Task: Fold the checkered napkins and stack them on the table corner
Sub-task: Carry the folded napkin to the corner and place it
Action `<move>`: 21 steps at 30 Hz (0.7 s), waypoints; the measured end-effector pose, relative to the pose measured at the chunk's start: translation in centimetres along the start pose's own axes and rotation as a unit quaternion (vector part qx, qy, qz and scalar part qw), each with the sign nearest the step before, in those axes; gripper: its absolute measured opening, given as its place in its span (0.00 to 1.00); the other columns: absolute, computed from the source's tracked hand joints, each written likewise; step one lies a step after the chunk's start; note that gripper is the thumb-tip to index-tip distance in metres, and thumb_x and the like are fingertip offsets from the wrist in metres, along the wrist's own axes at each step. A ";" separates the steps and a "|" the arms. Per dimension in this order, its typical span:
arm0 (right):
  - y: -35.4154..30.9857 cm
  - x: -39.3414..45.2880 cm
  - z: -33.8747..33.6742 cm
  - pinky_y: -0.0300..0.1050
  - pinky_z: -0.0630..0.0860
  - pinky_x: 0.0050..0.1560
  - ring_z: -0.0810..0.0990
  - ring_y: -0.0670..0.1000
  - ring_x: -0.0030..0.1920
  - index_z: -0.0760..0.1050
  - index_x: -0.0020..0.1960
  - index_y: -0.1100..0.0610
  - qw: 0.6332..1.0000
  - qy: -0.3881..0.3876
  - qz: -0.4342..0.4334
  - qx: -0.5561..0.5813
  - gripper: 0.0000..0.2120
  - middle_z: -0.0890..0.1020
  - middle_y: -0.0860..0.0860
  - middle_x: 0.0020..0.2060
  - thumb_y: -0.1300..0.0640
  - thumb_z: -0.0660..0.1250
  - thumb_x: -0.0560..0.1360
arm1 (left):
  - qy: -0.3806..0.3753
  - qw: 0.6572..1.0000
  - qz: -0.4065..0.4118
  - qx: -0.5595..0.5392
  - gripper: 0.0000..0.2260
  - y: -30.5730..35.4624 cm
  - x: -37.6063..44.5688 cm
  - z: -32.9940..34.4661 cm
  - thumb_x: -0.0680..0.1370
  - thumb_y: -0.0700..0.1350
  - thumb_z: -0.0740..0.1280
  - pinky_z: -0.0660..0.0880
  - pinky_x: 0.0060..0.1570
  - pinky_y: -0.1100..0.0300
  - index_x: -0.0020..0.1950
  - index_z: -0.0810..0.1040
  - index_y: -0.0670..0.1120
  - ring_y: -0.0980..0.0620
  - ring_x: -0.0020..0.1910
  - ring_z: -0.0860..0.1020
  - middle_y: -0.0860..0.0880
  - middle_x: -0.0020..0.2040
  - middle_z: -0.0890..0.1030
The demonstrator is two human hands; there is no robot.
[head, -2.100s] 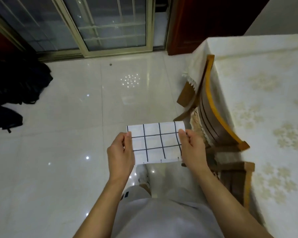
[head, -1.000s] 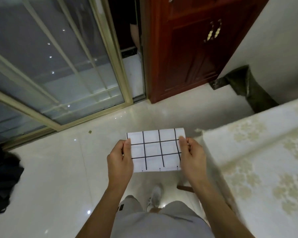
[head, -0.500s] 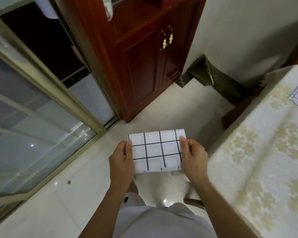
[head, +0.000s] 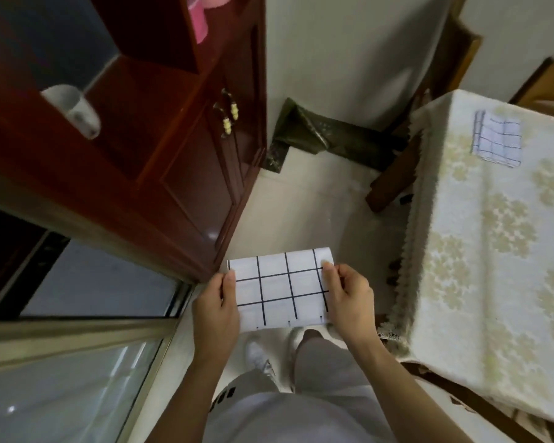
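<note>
Carrying the folded napkin [head: 280,290] at waist height over the floor, we pinched its short edges, left hand [head: 216,310] and right hand [head: 349,297] each with a thumb-and-finger grip. A folded pile [head: 497,140] already lay near the tabletop [head: 461,282] far corner, well apart. We judged it best to keep the layers taut and land square on that pile. Pile count unreadable; tabletop cut off at right
</note>
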State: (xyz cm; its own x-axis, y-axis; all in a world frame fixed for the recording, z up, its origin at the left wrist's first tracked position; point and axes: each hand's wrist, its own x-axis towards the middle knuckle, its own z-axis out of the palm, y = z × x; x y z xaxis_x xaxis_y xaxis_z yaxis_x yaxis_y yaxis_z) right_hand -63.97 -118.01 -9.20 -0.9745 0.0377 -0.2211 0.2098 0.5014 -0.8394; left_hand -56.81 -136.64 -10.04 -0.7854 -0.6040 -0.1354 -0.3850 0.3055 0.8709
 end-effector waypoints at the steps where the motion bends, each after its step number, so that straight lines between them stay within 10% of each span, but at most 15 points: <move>1: -0.1 0.7 -0.1 0.38 0.60 0.28 0.62 0.45 0.27 0.61 0.31 0.57 1.000 0.010 0.001 0.003 0.23 0.64 0.46 0.23 0.50 0.63 0.82 | -0.011 1.000 0.007 0.001 0.17 0.5 0.9 0.5 0.83 0.47 0.60 0.61 0.27 0.64 0.34 0.69 0.51 0.56 0.27 0.68 0.53 0.26 0.69; 15: 0.2 17.9 -1.9 0.37 0.65 0.30 0.71 0.45 0.29 0.71 0.36 0.63 0.990 0.100 0.051 0.082 0.22 0.75 0.51 0.28 0.49 0.62 0.82 | -0.093 0.991 0.094 0.035 0.21 9.2 17.1 12.5 0.84 0.42 0.61 0.62 0.27 0.69 0.32 0.63 0.52 0.61 0.25 0.68 0.55 0.24 0.66; 21: 0.1 30.4 -7.9 0.48 0.68 0.33 0.72 0.53 0.30 0.72 0.36 0.64 0.982 0.144 0.072 0.099 0.24 0.76 0.57 0.30 0.46 0.62 0.82 | -0.125 0.985 0.102 0.067 0.18 15.7 24.9 23.0 0.84 0.46 0.59 0.64 0.30 0.53 0.33 0.66 0.49 0.55 0.27 0.68 0.53 0.26 0.69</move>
State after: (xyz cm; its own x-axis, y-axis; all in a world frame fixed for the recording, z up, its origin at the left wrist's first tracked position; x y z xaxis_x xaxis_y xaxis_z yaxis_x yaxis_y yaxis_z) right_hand -94.22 -109.93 -12.07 -0.9094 0.3533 -0.2195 0.3315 0.2966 -0.8956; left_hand -93.57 -129.99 -10.65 -0.9413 -0.3250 -0.0911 -0.2543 0.5055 0.8245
